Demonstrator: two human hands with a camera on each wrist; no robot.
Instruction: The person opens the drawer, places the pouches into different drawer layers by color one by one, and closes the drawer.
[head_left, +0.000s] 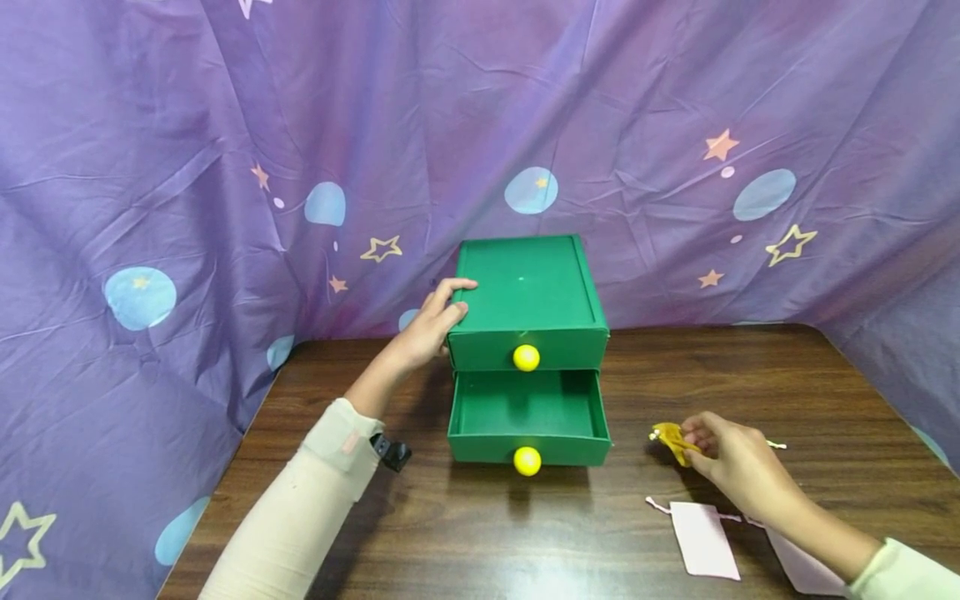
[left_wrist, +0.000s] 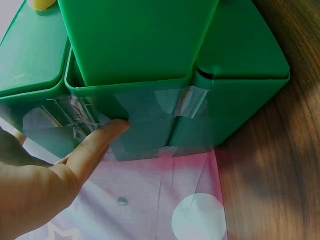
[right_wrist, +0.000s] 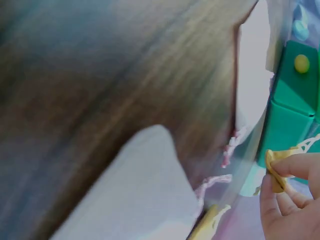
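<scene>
Spanning the lower frame, the wood-grain desk (head_left: pixel 420 533) carries your pieces, so lift rather than slide across it. At centre stands the green cabinet (head_left: pixel 525 283), its upper drawer (head_left: pixel 487 352) pushed in and its lower drawer (head_left: pixel 480 448) pulled out towards you. Your left grip (head_left: pixel 431 327) rests over the cabinet's left top edge, fingers extended rather than wrapped around it; light, steady pressure there should stop the body shifting if something bumps it. Your right grip (head_left: pixel 727 454), right of centre, pinches a small yellow pouch (head_left: pixel 670 442) between thumb and fingers, out to the right of the lower drawer and apart from it. Two pink pouches (head_left: pixel 705 540) lie at lower right, one partly hidden by your right forearm; carry that wrist high enough not to drag them. The yellow pouch looks soft, so a gentle pinch ought to be enough. Steer it clear of the lower yellow knob (head_left: pixel 527 461), and mind its pale cord (right_wrist: pixel 307 144), which could snag on a rim.
</scene>
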